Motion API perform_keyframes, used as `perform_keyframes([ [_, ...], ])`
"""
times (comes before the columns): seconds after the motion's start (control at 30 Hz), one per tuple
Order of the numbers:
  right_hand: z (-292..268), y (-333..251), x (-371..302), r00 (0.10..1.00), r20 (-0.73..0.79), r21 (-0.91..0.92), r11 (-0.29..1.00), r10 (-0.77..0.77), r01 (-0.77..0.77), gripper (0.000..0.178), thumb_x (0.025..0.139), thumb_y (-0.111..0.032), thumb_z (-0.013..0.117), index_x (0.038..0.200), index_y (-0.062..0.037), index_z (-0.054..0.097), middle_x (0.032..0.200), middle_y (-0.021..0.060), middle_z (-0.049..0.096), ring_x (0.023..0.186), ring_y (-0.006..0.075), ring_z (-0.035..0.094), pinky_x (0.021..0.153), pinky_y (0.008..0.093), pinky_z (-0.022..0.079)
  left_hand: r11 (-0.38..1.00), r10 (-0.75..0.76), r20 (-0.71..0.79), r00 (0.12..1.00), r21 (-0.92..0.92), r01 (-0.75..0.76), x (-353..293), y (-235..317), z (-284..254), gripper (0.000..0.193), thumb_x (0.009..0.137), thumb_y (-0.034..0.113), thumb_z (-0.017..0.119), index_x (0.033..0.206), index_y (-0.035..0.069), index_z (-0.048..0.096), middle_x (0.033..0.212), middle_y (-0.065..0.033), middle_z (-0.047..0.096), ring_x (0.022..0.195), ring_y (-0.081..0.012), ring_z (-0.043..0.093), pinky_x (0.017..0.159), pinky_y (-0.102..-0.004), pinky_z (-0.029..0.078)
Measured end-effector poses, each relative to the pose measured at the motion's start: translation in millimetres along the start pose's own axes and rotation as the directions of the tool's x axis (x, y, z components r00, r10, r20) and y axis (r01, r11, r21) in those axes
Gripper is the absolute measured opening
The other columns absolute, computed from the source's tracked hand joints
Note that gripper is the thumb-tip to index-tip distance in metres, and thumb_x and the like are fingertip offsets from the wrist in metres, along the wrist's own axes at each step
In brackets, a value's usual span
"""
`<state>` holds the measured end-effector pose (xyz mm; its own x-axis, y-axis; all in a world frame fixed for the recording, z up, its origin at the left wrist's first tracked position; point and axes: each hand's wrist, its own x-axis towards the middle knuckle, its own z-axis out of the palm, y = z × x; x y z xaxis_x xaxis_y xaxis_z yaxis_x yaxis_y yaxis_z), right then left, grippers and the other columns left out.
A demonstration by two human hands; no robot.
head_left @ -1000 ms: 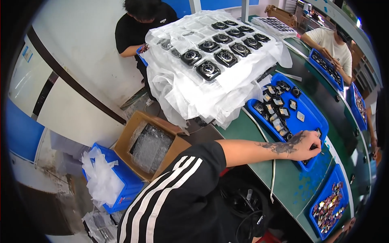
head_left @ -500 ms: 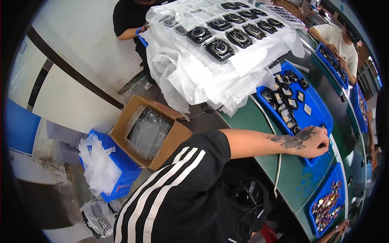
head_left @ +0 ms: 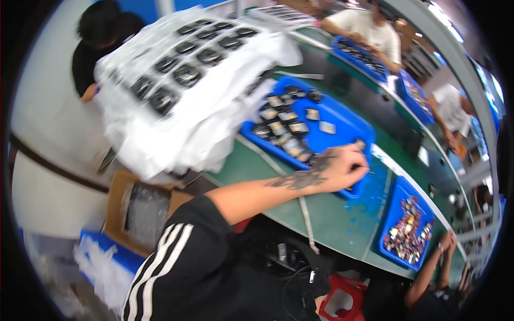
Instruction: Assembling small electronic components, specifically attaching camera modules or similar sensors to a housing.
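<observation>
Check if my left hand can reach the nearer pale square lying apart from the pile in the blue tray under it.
Probably yes: your left hand is at the near end of the blue tray, with only bare floor apparently between it and that pale square.

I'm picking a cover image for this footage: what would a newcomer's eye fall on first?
Probably the big pile of white sheets at upper left, with rows of dark pieces on top. Next, perhaps, the tattooed left hand at the near end of the blue tray right of centre. Then the multicoloured shiny bits in another blue tray, lower right.
</observation>
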<state>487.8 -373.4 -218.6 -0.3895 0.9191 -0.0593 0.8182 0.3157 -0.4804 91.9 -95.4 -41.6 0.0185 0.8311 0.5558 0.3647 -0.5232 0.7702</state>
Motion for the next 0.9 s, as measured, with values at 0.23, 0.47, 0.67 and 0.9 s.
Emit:
perform_keyframes([
  [0.23, 8.8, -8.4, 8.7, 0.978, -0.161, -0.043, 0.989, 0.132, -0.14, 0.027, 0.087, -0.012, 0.057, 0.111, -0.0003, 0.062, 0.098, 0.0223, 0.066, 0.092, 0.0367, 0.066, 0.08, 0.0386, 0.05, 0.997, -0.052, 0.048, 0.997, -0.05, 0.055, 3.0, 11.9, -6.7, 0.01, 0.084, 0.011, 0.069, 0.089, 0.003, 0.07, 0.094, -0.0091, 0.065, 0.072, -0.02, 0.067, 0.062, -0.0282, 0.054],
  [0.47, 39.4, -43.9, -35.1, 0.776, -0.455, 0.065, 0.886, 0.437, -0.46, 0.019, 0.093, -0.012, 0.05, 0.105, -0.0026, 0.061, 0.091, 0.0251, 0.063, 0.086, 0.0422, 0.063, 0.073, 0.0397, 0.05, 0.998, 0.022, -0.019, 1.0, 0.059, -0.021, 9.1, 13.0, -1.7, 0.008, 0.081, 0.005, 0.07, 0.086, 0.0, 0.071, 0.089, -0.0124, 0.068, 0.084, -0.0221, 0.065, 0.071, -0.0299, 0.051],
  [0.67, -17.6, -24.2, -40.6, 0.192, -0.578, 0.729, 0.607, 0.794, -0.317, 0.02, 0.098, -0.018, 0.052, 0.096, -0.0014, 0.063, 0.076, 0.0092, 0.065, 0.072, 0.0265, 0.065, 0.062, 0.0386, 0.048, 0.993, -0.047, -0.033, 0.998, -0.106, 0.043, -1.9, 1.8, -14.5, 0.006, 0.089, 0.001, 0.063, 0.088, -0.004, 0.066, 0.095, -0.0059, 0.06, 0.072, -0.0088, 0.057, 0.062, -0.0214, 0.044],
  [0.9, -150.2, -94.1, 14.4, 0.535, -0.366, 0.81, -0.022, 0.762, 0.586, 0.024, 0.102, -0.02, 0.046, 0.11, -0.0009, 0.057, 0.106, 0.0067, 0.062, 0.1, 0.0177, 0.058, 0.092, 0.0373, 0.045, 0.998, -0.001, 0.014, 1.0, -0.062, 0.002, 6.6, -17.6, -17.8, 0.01, 0.093, 0.004, 0.06, 0.091, -0.005, 0.065, 0.102, -0.0091, 0.061, 0.07, -0.0108, 0.061, 0.062, -0.0213, 0.051],
])
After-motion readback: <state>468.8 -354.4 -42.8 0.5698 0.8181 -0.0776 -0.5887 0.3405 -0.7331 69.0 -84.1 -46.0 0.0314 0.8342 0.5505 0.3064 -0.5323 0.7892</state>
